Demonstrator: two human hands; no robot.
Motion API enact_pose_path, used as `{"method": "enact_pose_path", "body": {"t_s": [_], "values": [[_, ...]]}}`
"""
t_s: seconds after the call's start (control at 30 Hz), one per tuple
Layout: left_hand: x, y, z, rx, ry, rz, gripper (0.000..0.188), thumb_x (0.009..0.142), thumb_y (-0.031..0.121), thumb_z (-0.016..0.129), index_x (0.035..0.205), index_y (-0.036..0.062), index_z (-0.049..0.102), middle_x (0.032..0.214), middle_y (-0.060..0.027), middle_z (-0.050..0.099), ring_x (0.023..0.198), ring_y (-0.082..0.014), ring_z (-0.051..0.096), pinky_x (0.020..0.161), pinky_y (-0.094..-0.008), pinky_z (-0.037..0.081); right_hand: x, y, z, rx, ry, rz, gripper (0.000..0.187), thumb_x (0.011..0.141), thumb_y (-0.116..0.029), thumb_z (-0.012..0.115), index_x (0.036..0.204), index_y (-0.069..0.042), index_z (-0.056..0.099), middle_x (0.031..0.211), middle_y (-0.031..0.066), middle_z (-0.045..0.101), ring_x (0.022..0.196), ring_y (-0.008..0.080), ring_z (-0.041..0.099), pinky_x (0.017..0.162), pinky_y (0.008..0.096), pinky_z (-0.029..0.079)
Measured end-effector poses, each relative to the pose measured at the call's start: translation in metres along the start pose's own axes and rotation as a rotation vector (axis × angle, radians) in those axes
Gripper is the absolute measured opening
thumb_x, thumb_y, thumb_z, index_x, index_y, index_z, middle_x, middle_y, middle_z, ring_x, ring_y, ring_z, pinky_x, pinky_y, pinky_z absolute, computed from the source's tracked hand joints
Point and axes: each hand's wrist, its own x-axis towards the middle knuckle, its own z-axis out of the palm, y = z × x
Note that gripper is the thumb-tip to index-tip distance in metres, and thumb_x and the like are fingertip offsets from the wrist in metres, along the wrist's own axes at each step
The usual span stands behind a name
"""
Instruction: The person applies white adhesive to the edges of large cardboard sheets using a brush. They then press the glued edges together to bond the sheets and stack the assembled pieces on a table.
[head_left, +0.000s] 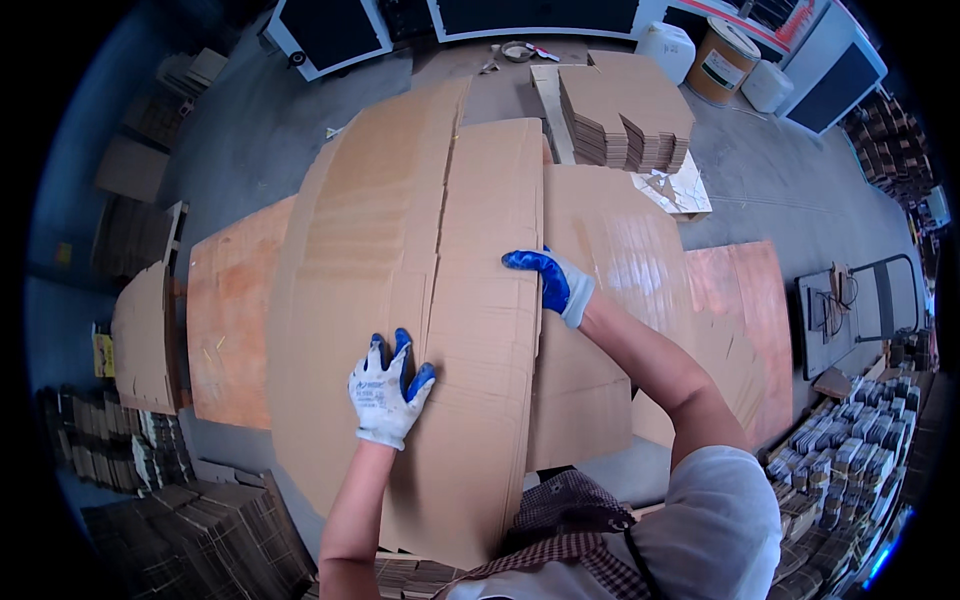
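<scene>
Large brown cardboard sheets (480, 290) lie stacked in front of me, with a long ragged seam running down the upper layer. My left hand (385, 392), in a white glove with blue fingertips, rests flat on the cardboard left of centre, fingers spread. At the right edge of the top sheet is my right hand (560, 285), gloved in blue and white. One blue digit lies over the sheet's surface; the other fingers are hidden at the edge, where the hand grips it. Another cardboard sheet (615, 240) extends beyond that edge to the right.
Orange-brown boards (235, 320) show on both sides of the cardboard. A pile of cut cardboard (625, 100) sits on a pallet ahead. Beyond it stands a brown drum (722, 62) beside white jugs (665, 50). A trolley (850, 310) and bundled stacks (850, 450) are at right.
</scene>
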Motion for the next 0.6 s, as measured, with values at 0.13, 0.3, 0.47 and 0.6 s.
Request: {"method": "enact_pose_path", "body": {"t_s": [0.13,0.3,0.47,0.6], "values": [[0.014,0.022,0.026,0.028,-0.055,-0.078,0.06,0.082,0.049,0.059,0.131,0.0156,0.052,0.128,-0.0261,0.05,0.103,-0.0386,0.055,0.088,-0.0468,0.044,0.016,-0.018,-0.018,-0.107,0.068,0.017,0.036,0.079,-0.005,0.069,0.113,0.0,0.057,0.103,0.0131,0.066,0.092,0.024,0.067,0.082,0.037,0.057],[0.022,0.03,0.037,0.039,-0.11,-0.142,0.065,0.082,0.058,0.055,0.133,0.0173,0.05,0.129,-0.025,0.049,0.103,-0.0375,0.055,0.086,-0.0464,0.045,0.029,-0.015,-0.039,-0.459,0.349,-0.176,0.043,0.075,-0.003,0.074,0.112,0.002,0.055,0.101,0.011,0.065,0.082,0.0173,0.065,0.069,0.0297,0.055],[0.016,0.024,0.037,0.061,-0.183,-0.158,0.066,0.083,0.061,0.051,0.135,0.0196,0.048,0.132,-0.0233,0.047,0.105,-0.0358,0.054,0.084,-0.0469,0.046,-0.009,0.002,0.024,-0.951,0.818,-0.668,0.048,0.084,-0.006,0.067,0.129,-0.004,0.051,0.103,0.007,0.062,0.084,0.0097,0.059,0.067,0.0207,0.05],[0.013,0.016,0.038,0.003,-0.152,-0.161,0.064,0.084,0.059,0.052,0.134,0.0187,0.049,0.133,-0.0223,0.047,0.104,-0.0355,0.054,0.086,-0.046,0.046,-0.055,0.027,0.082,-0.832,0.549,-0.626,0.046,0.085,-0.011,0.067,0.129,-0.009,0.052,0.091,0.0021,0.061,0.061,0.0042,0.051,0.051,0.0207,0.044]]}}
